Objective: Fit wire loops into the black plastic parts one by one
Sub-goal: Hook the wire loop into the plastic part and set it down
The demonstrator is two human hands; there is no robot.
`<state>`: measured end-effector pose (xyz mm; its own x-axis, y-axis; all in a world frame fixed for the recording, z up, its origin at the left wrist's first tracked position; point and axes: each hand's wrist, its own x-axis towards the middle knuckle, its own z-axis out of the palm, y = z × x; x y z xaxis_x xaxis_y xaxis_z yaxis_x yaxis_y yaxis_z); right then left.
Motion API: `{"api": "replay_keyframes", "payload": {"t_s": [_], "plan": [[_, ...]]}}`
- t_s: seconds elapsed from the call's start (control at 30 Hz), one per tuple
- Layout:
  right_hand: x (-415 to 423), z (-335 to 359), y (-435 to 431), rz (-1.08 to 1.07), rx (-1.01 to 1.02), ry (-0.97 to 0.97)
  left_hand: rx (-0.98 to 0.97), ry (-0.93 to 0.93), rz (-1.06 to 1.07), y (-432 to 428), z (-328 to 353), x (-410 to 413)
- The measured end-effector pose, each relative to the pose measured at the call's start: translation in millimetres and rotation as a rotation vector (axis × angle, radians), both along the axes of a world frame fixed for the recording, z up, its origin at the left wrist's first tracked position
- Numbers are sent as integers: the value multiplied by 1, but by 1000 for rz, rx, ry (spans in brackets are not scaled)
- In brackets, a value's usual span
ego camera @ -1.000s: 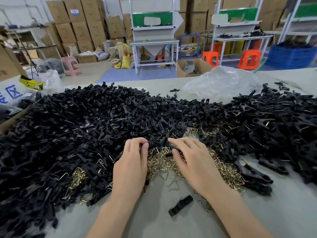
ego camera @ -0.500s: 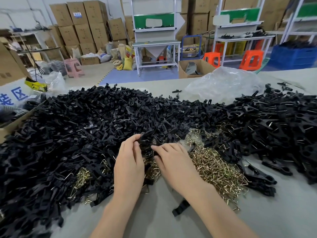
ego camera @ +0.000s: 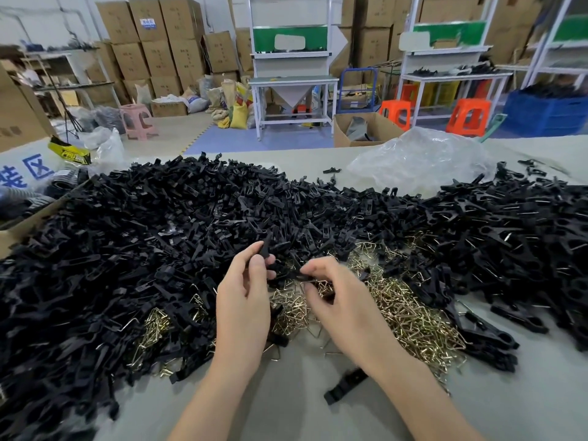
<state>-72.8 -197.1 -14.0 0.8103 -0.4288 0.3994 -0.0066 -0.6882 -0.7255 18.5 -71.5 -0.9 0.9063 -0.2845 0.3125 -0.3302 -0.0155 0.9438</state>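
A wide heap of black plastic parts covers the grey table, with brass-coloured wire loops piled in its middle. My left hand is raised over the loops and pinches one black plastic part between thumb and fingers. My right hand is close beside it, fingers curled round another black part. Whether a wire loop is between the fingers is blurred.
A single black part lies on the bare table near my right forearm. A crumpled clear plastic bag sits at the back right. A cardboard box edge borders the heap at the left. Shelving, stools and cartons stand beyond the table.
Both hands have lifted off the pile. The left now pinches a black part, and the right has picked up another and come in beside it.
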Motion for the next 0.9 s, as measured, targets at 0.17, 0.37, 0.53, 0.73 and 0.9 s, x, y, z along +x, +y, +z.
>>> {"api": "replay_keyframes", "payload": {"t_s": [0.17, 0.37, 0.53, 0.73, 0.9], "plan": [[-4, 10, 2, 71, 264, -69, -2, 55, -195, 0, 1, -11], [-12, 15, 0, 228, 461, -62, -96, 159, -234, -3, 1, -10], [-12, 16, -6, 124, 493, -135, -101, 169, -239, -6, -1, -12], [-8, 13, -13, 103, 742, -196, -111, 175, -284, -9, 1, -19], [-9, 13, -13, 175, 870, -212, -64, 114, -273, -10, 1, -28]]}}
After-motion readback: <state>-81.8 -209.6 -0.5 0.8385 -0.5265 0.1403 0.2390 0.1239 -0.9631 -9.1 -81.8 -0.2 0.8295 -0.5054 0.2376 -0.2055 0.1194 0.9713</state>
